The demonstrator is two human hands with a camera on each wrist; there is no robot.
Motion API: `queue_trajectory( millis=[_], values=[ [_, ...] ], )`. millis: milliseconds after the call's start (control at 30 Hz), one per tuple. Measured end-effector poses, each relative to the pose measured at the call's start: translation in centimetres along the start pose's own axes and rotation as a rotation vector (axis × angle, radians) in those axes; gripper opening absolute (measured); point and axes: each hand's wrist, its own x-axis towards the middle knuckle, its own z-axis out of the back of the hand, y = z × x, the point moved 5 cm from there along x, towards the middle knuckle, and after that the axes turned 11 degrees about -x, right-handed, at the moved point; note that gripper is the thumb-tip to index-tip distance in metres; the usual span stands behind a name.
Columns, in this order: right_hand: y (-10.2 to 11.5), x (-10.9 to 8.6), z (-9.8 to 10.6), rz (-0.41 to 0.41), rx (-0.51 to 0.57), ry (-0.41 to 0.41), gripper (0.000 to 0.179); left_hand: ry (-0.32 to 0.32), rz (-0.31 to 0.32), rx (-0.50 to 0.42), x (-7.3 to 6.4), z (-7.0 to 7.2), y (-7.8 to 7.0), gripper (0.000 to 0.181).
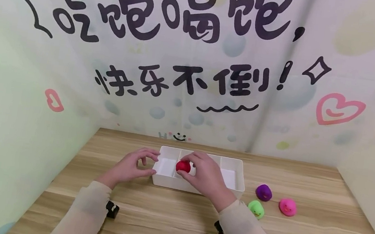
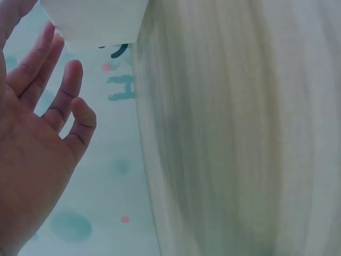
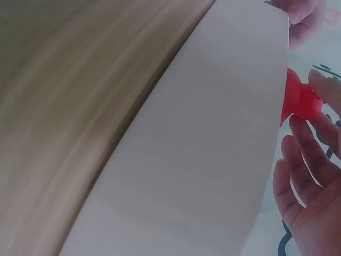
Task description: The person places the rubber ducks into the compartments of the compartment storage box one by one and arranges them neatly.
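Observation:
A white three-compartment box point(image 1: 178, 183) stands on the wooden table. Over its middle part, close to the divider beside the left compartment, my right hand point(image 1: 205, 174) pinches a red rubber duck point(image 1: 183, 166) between thumb and fingers. Part of the red duck point(image 3: 306, 101) is hidden behind the box's front wall in the right wrist view. My left hand point(image 1: 132, 168) is at the box's left end, thumb near the front corner and fingers farther back. In the left wrist view the left hand's fingers are loosely extended, with some by the box point(image 2: 98, 21).
To the right of the box sit a purple duck point(image 1: 264, 192), a green duck point(image 1: 256, 209) and a pink duck point(image 1: 288, 207). A printed wall covering point(image 1: 180, 120) rises behind the table point(image 1: 166, 221).

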Motion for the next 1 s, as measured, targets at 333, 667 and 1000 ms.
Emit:
queue_trajectory(
  millis=[333,667,1000],
  values=[
    [0.8,1.8,-0.1,0.007,-0.002,-0.013,0.031,0.008,0.012,-0.011,0.3,0.1,0.2,0.035],
    [1.8,3.1,-1.3,0.031,-0.003,-0.005,0.032,0.015,0.049,-0.027,0.2,-0.1,0.6,0.032],
    [2.2,3.5,-2.6,0.044,-0.003,-0.018,0.032,0.019,0.063,-0.021,0.1,-0.1,0.6,0.032]
  ],
)
